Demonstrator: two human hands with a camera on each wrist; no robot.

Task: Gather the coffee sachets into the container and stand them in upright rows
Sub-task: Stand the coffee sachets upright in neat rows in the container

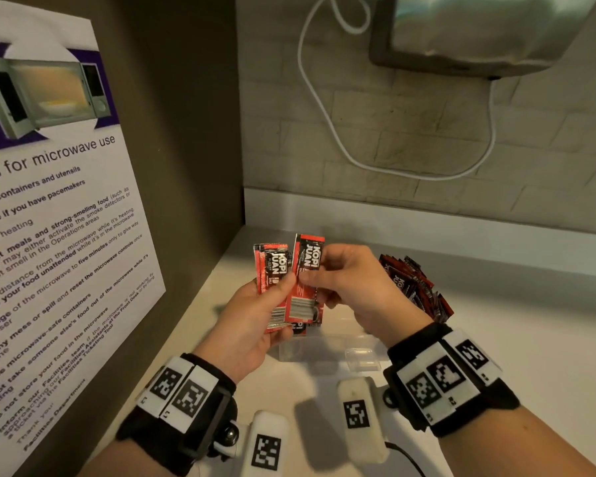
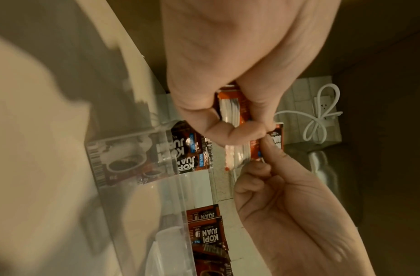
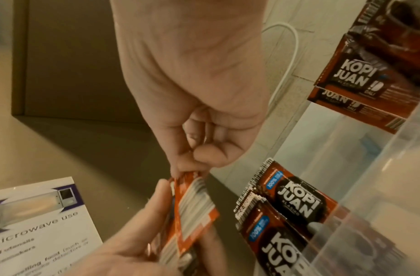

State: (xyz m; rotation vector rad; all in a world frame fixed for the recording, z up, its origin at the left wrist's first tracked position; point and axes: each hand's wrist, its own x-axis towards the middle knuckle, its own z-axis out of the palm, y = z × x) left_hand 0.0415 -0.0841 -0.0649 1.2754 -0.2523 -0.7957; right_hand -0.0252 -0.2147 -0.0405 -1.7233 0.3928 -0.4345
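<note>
On the far left wall hangs the microwave notice [image 1: 49, 208]. My left hand [image 1: 252, 315] is closed in a grip on a stack of sachets [image 1: 272, 280], thumb pressed across the front, fingers curled behind. Just to its right, my right hand [image 1: 344, 284] pinches a single sachet [image 1: 307, 280] by its edge between thumb and forefinger, holding it against the stack. Both are held upright in the air above the clear container [image 1: 327, 346], which sits on the pale surface [image 1: 516, 339]; from the wrist views a few sachets already stand inside it at one wall. Further right, a loose pile of sachets [image 1: 417, 287] lies beyond my right wrist.

These packets look light, thin and glossy, so I judge they will slide over each other and fan out if my grip loosens. Best to hold them at mid-height, squeezing across the flat faces, squaring the bottom edges before lowering them in.
</note>
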